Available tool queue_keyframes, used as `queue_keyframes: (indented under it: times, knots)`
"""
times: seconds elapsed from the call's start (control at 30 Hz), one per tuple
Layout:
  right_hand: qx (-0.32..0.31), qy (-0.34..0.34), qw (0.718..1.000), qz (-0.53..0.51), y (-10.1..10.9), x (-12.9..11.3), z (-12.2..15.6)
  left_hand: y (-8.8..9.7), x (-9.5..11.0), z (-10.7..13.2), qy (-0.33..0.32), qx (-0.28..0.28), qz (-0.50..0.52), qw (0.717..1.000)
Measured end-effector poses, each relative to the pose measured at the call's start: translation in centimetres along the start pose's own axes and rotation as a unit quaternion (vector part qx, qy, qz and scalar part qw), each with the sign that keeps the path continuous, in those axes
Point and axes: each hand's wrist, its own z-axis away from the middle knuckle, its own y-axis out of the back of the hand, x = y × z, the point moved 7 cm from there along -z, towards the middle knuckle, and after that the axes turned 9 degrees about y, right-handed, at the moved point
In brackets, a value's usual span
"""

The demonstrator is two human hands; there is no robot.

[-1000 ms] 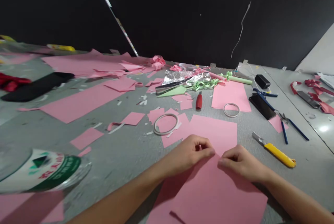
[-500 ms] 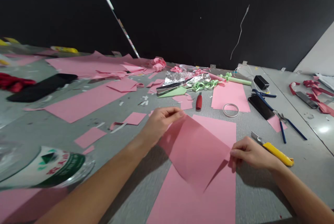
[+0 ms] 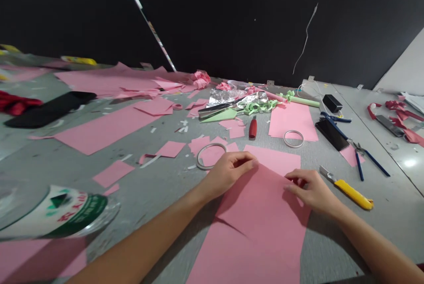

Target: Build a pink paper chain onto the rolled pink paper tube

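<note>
My left hand (image 3: 228,172) pinches the upper edge of a pink sheet of paper (image 3: 265,204) between thumb and fingers. Its right edge is held by my right hand (image 3: 306,187), thumb and fingers closed on it. Beneath lies a longer pink sheet (image 3: 278,156), its top part showing beyond my hands; the two pinks blend lower down. Just past my left hand, a grey-white ring (image 3: 198,160), like a tape roll, rests on pink scraps. A yellow utility knife (image 3: 353,193) with its blade out lies right of my right hand.
Farther back are a second ring (image 3: 293,139), a red handle-like piece (image 3: 252,128), scissors (image 3: 218,108), green curled paper (image 3: 258,107) and a black phone (image 3: 331,134). Blue-handled pliers (image 3: 359,162) lie right. A plastic bottle (image 3: 76,213) lies at left, with pink offcuts (image 3: 114,173) beyond.
My left hand has moved right and toward me, bringing the held sheet lower over the longer one. The ring behind that hand now shows. My right hand has shifted slightly left and up.
</note>
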Motion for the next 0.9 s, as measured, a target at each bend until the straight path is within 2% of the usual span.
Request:
queue_keyframes:
  times: [0.13, 0.27, 0.4, 0.47, 0.6, 0.67, 0.73, 0.8, 0.9]
  knots:
    - [-0.023, -0.021, 0.999, -0.02, -0.2, 0.3, 0.1, 1.3, 0.0, 0.2, 0.001, 0.068, 0.003, 0.998]
    - [-0.004, -0.024, 0.999, -0.023, 1.1, 0.7, 0.1, 2.7, -0.4, 0.0, 0.009, 0.112, 0.042, 0.993]
    - [0.016, -0.026, 0.999, -0.026, 2.0, 1.0, 0.1, 3.5, -0.6, -0.3, 0.008, 0.145, 0.034, 0.989]
    - [0.012, -0.024, 0.999, -0.028, 2.0, 0.9, 0.1, 3.0, -0.7, -0.4, 0.006, 0.124, 0.016, 0.992]
    - [0.008, -0.02, 0.999, -0.038, 1.8, 0.7, 0.0, 0.3, -1.3, -0.5, 0.036, -0.017, -0.002, 0.999]
    - [0.017, -0.03, 0.998, -0.044, 2.0, 0.9, 0.0, -0.2, -1.6, -0.3, 0.055, -0.043, -0.002, 0.998]
    - [0.027, -0.042, 0.998, -0.049, 2.4, 1.3, -0.1, 0.2, -1.5, -0.2, 0.055, -0.018, 0.001, 0.998]
    - [0.039, -0.053, 0.996, -0.058, 2.8, 1.6, -0.2, 1.0, -1.3, -0.3, 0.045, 0.035, 0.018, 0.998]
    - [0.063, -0.083, 0.987, -0.121, 3.1, 2.1, 0.0, 1.9, -1.3, -0.3, 0.05, 0.088, 0.07, 0.992]
